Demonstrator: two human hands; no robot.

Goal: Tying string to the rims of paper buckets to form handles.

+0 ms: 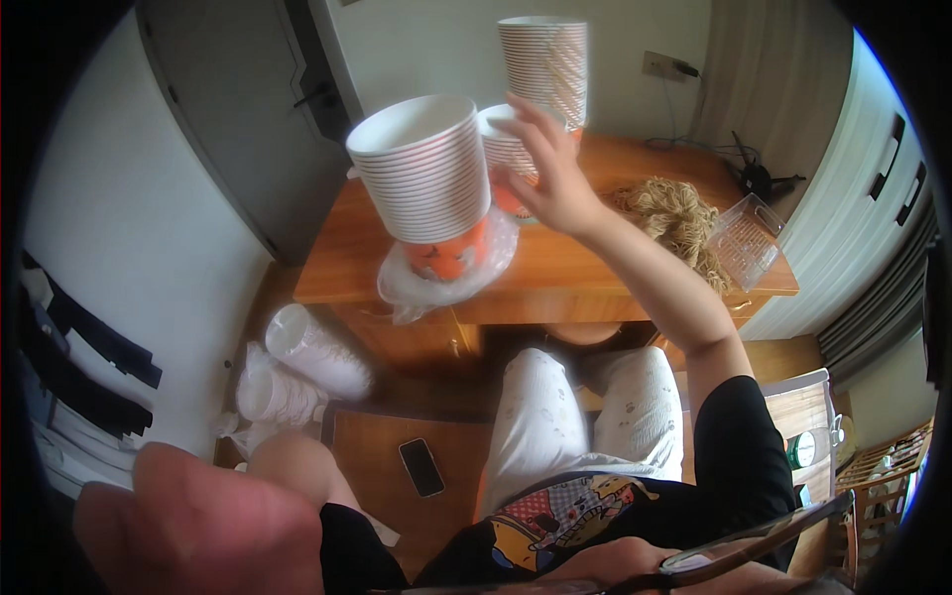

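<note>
My right hand [553, 177] is raised over the desk with its fingers spread, and nothing shows in it. Behind its fingers is a shorter stack of white-rimmed paper buckets [508, 157], partly hidden; whether I touch it I cannot tell. Left of that hand stands a tall stack of nested paper buckets [421, 188], orange at the bottom, with a clear plastic bag [402, 290] bunched around its base. Another tall stack of buckets [543, 64] rises at the back. My left hand [178, 506] looms large and blurred at the lower left, close to the camera; its fingers are indistinct.
The wooden desk [347, 260] carries a heap of tan cord [674, 213] and a clear plastic basket [749, 241] on the right. Bagged white buckets [312, 352] lie on the floor at left. A phone [421, 467] rests on the bench beside my leg.
</note>
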